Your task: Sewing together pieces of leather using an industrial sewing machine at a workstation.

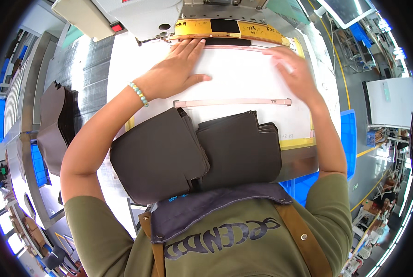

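My left hand (181, 67) lies flat on the white work surface (243, 78), fingers stretched toward the lower edge of a yellow bar (192, 28) on the machine. Beside those fingertips a dark strip (227, 42) shows along the bar's edge. My right hand (295, 71), slightly blurred, is at the right of the surface with fingers and thumb apart and nothing visible in it. Nearer me a pale pink strip (232, 103) runs across the white surface. Two stacks of dark brown sheets, a left stack (158, 157) and a right stack (241, 152), lie close to my body.
A grey-white machine head (137, 16) stands at the far left of the bar. More dark sheets (56, 124) lie left of my left forearm. Blue bins (348, 143) stand by my right arm, and a screen (347, 11) is at the far right.
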Demonstrator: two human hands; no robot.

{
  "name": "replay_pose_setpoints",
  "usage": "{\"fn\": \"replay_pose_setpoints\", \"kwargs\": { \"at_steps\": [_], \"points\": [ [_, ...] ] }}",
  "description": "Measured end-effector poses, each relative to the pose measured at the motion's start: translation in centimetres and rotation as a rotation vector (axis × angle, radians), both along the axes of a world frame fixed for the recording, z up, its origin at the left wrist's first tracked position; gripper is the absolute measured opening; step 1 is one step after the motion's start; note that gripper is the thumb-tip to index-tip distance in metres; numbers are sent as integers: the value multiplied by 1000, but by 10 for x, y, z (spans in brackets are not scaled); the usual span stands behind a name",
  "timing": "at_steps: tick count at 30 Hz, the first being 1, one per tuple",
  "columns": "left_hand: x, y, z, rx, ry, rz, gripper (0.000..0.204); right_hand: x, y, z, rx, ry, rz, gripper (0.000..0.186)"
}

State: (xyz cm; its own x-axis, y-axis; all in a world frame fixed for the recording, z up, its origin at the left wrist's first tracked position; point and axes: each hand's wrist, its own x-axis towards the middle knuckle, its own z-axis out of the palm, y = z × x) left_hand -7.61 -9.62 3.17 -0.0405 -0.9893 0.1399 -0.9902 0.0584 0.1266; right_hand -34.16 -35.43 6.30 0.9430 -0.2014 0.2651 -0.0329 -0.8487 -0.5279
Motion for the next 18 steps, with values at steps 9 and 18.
{"fn": "replay_pose_setpoints", "kwargs": {
  "at_steps": [9,18],
  "points": [
    [6,31,-3,-50,30,146,80,52,49,-33,-437,33,137,66],
    [-6,37,-3,-278,22,-22,50,49,52,-29,-345,93,97,68]
  ]
}}
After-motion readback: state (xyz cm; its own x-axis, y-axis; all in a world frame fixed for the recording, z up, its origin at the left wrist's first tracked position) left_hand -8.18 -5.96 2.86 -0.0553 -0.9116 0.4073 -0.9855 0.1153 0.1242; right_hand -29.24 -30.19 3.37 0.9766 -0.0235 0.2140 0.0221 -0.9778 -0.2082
